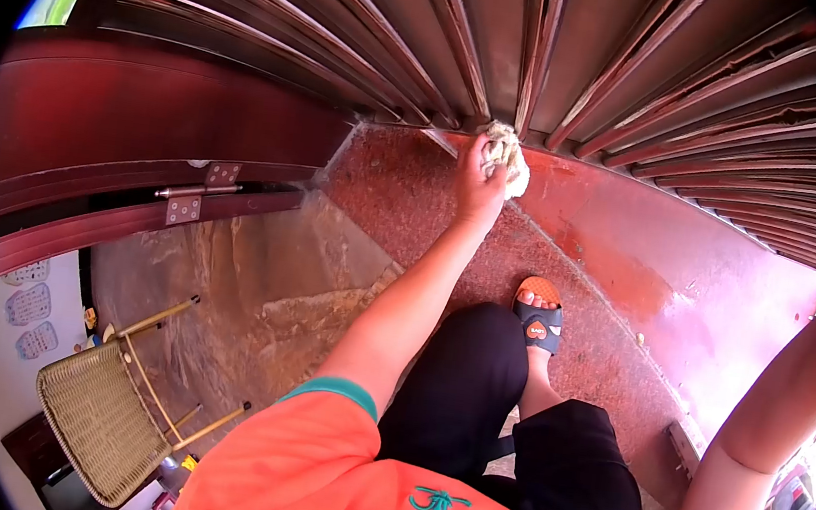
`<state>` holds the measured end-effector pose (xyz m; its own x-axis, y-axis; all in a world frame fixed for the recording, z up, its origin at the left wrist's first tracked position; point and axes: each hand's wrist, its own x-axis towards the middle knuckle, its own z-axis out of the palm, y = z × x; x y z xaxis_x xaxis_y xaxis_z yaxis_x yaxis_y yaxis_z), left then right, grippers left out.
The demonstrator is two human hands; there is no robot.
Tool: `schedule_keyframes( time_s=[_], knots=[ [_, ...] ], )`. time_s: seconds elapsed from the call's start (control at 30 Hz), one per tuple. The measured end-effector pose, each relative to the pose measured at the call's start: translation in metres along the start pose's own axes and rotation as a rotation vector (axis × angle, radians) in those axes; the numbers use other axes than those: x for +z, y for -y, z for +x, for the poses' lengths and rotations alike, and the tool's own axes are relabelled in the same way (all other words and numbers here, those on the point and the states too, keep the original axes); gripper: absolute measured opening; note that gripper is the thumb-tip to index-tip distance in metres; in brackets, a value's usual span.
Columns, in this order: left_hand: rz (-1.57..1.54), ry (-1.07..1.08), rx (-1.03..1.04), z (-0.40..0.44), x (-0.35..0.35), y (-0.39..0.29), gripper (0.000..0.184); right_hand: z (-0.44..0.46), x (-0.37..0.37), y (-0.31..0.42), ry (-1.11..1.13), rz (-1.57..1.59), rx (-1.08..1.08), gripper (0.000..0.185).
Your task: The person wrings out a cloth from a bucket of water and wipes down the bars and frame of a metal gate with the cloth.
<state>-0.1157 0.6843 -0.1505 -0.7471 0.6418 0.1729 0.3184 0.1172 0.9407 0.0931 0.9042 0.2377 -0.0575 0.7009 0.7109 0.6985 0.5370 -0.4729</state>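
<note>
The thumb and fingers of the left hand (479, 191) are clamped on a crumpled whitish rag (507, 161). The rag is at the foot of a ribbed metal panel (501, 39), where its upright ribs meet the stone floor. The panel is dark brown, its ribs glinting pink and spreading out across the top of the view. The right forearm (795, 390) reaches up to the right edge, where its hand is out of sight, so I cannot tell how those fingers stand.

Below the rag lies red speckled stone (466, 272), crossed by a pale slanting joint and washed pink by glare towards the right. A foot in a black slide sandal (537, 328) with an orange heart rests there, near the bent knees in black trousers (449, 381), which fill the space between the arms.

To the left stands a dark red door (143, 104) with a metal hinge (185, 209). Beyond it are brown veined tiles (267, 259) and a woven-seat chair (98, 411), well apart from the rag. Clutter at the far right is too distorted to name.
</note>
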Motion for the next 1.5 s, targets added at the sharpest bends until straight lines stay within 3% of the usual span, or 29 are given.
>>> schedule_keyframes(
  time_s=[0.07,0.17,0.27,0.37,0.53,0.73,0.83,0.87,1.13,1.23,1.27,1.37,1.5],
  knots=[
    [0.349,0.117,0.113,0.008,0.007,-0.003,0.052,0.001,-0.002,0.0,-0.005,0.005,0.002,0.027],
    [0.639,0.324,-0.141,0.021,0.018,-0.021,0.044,0.003,-0.003,-0.001,-0.009,0.006,0.006,0.027],
    [0.86,0.536,-0.215,0.038,0.015,-0.039,0.039,0.003,-0.001,-0.005,0.006,0.0,0.015,0.027],
    [0.9,0.621,-0.239,0.048,0.0,-0.04,0.039,0.005,-0.004,-0.006,0.004,0.009,0.023,0.027],
    [0.875,0.806,-0.271,0.054,-0.019,-0.032,0.055,0.007,-0.008,-0.011,0.008,0.006,0.025,0.028],
    [0.932,0.72,-0.277,0.041,-0.001,-0.033,0.055,0.007,-0.007,-0.014,0.017,-0.007,0.015,0.028],
    [0.74,0.691,-0.391,0.036,0.002,-0.035,0.056,0.007,-0.009,-0.016,0.019,-0.009,0.013,0.028],
    [0.707,0.654,-0.291,0.032,0.0,-0.026,0.059,0.008,-0.01,-0.016,0.02,-0.01,0.012,0.028],
    [0.736,0.727,-0.219,0.014,-0.011,-0.037,0.061,0.009,-0.016,-0.024,0.011,-0.015,0.028,0.029],
    [0.688,0.788,0.038,0.003,-0.006,-0.039,0.058,0.01,-0.018,-0.03,0.007,-0.019,0.03,0.029],
    [0.718,0.689,0.049,0.001,0.003,-0.041,0.055,0.01,-0.018,-0.031,0.008,-0.023,0.032,0.029],
    [0.765,0.713,-0.187,0.019,0.025,-0.053,0.051,0.007,-0.017,-0.03,0.014,-0.03,0.024,0.029],
    [0.897,0.735,-0.23,0.017,0.043,-0.042,0.05,0.006,-0.018,-0.034,0.015,-0.044,0.032,0.03]
  ],
)
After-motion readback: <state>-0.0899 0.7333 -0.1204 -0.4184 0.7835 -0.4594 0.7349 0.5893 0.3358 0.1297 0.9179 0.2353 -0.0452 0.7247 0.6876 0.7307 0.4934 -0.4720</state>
